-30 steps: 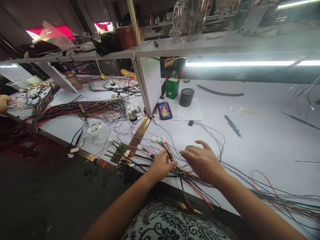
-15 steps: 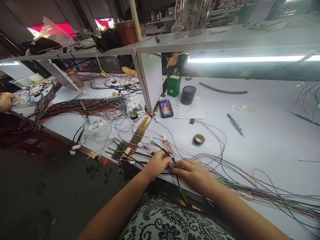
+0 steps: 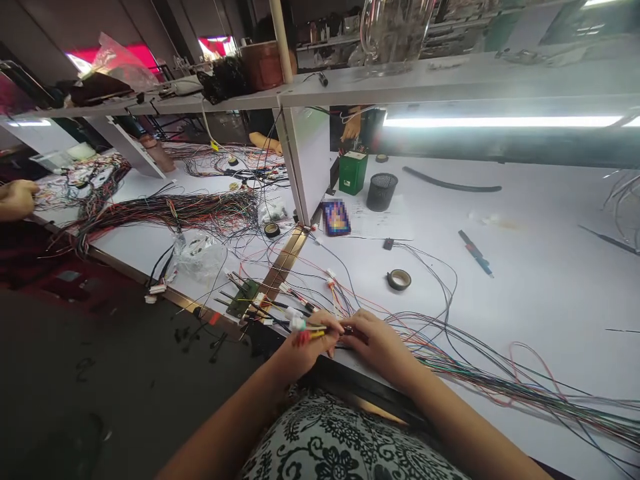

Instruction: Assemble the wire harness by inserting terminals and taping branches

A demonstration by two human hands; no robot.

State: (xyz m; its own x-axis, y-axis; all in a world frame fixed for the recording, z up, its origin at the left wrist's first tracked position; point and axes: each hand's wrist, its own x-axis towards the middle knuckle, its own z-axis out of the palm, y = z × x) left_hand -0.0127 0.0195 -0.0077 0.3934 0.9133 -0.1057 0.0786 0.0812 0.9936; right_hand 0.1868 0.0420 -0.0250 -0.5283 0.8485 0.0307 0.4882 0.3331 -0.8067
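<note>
Near the front edge of the bench, my left hand point(image 3: 305, 353) is closed on a few wires with plugs. A pale green-white connector point(image 3: 297, 324) and a blurred red one point(image 3: 302, 338) stick out past its thumb. Close beside it, my right hand point(image 3: 381, 345) pinches a dark stretch point(image 3: 353, 330) of the same wire bundle. The fingers hide much of what lies between the hands. From the right hand a long harness of coloured wires point(image 3: 480, 370) runs to the lower right. More leads with white connectors point(image 3: 331, 283) lie just beyond the fingers.
A tape roll point(image 3: 399, 280), a blue-grey cutter knife point(image 3: 476, 254), a mesh cup point(image 3: 382, 192) and a green box point(image 3: 353, 173) stand or lie farther back. Left are a green pin board point(image 3: 244, 298) and a thick wire bundle point(image 3: 165, 212). Another person's hand point(image 3: 17, 199) is at far left.
The left hand has turned and now has the connectors raised above it, pointing left. The dark wire ends that hung below the hands no longer show there. The view has shifted slightly.
</note>
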